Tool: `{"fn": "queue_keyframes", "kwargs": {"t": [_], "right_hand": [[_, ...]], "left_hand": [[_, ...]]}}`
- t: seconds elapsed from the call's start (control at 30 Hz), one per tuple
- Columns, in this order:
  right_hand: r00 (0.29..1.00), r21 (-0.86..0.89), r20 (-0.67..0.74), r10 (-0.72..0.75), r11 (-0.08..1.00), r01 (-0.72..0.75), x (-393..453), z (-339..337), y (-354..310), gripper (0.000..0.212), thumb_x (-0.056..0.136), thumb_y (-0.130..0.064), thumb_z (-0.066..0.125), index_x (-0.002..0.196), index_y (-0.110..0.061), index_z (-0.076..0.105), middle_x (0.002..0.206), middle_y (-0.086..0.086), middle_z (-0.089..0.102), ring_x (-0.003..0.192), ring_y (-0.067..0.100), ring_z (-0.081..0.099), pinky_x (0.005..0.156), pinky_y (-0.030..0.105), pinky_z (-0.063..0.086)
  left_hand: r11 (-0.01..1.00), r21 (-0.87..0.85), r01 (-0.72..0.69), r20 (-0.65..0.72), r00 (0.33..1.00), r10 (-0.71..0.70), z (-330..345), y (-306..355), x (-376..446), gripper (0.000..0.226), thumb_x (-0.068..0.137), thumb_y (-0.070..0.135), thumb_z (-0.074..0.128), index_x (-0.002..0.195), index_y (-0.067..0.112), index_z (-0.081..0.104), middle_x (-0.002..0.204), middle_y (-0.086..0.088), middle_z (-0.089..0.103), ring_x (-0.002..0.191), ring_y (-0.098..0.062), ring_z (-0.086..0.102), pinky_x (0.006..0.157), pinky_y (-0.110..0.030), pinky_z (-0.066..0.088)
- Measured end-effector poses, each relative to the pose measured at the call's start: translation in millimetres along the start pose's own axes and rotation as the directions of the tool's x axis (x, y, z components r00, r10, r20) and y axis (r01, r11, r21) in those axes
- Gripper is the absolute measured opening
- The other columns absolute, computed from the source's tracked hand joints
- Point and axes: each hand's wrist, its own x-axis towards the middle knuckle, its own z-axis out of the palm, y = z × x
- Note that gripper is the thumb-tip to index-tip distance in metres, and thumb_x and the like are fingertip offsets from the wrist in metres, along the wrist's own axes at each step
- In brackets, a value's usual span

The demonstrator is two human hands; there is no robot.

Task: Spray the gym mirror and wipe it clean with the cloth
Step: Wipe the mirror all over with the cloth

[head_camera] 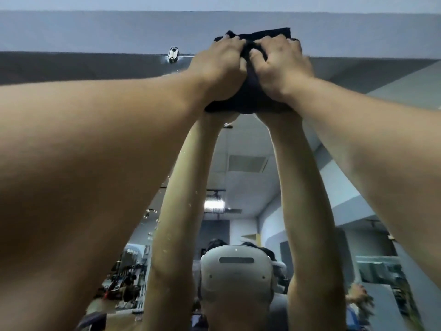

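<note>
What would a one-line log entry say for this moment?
step: wiping | left hand: grips dark cloth | right hand: grips cloth | place: top edge of droplet-speckled wall mirror, right of metal clip

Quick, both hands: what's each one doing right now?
Left hand: gripping the dark blue cloth against the mirror's top edge.
Right hand: gripping the same cloth.

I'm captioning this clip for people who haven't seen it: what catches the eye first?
Both arms reach up, the left hand and right hand gripping a dark cloth bunched against the top edge of the mirror. Spray droplets dot the glass lower left, and a metal clip sits left of the hands.
</note>
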Motion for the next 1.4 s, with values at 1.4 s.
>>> {"fn": "queue_keyframes", "kwargs": {"t": [1.4], "right_hand": [[0.974, 0.027, 0.226, 0.004, 1.0, -0.01, -341.2, -47.8, -92.0, 0.058, 0.1, -0.045, 0.036, 0.154, -0.025, 0.037, 0.161, 0.007, 0.032, 0.152, 0.035, 0.02, 0.123, 0.054, 0.016]], "left_hand": [[0.995, -0.082, 0.065, 0.064, 0.996, -0.059, -35.2, 52.3, -350.5, 0.075, 0.08, 0.015, 0.04, 0.152, -0.002, 0.04, 0.163, -0.017, 0.033, 0.156, -0.031, 0.021, 0.127, -0.047, 0.019]]}}
